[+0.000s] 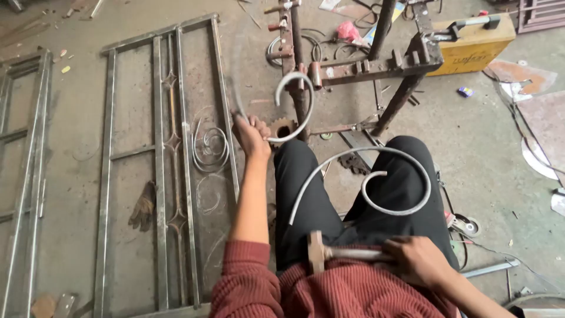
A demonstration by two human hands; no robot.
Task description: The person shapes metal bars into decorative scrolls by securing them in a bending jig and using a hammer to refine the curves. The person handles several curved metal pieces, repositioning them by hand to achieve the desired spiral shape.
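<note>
My left hand [252, 134] is stretched forward, closed on a curved grey metal scroll [297, 106] whose hook ends near the rusty bending jig [306, 70]. My right hand [419, 259] rests by my waist, gripping the handle of a hammer [321, 252] that lies across my lap. A second spiral scroll [388, 182] lies over my black trousers. I wear a red knitted sweater.
A long steel grille frame [159, 165] with thin wire scrolls lies on the concrete floor to the left, a worn glove [143, 206] beside it. A yellow welding machine [471, 44] stands at the top right. Scrap sheet pieces [529, 82] and cables litter the right side.
</note>
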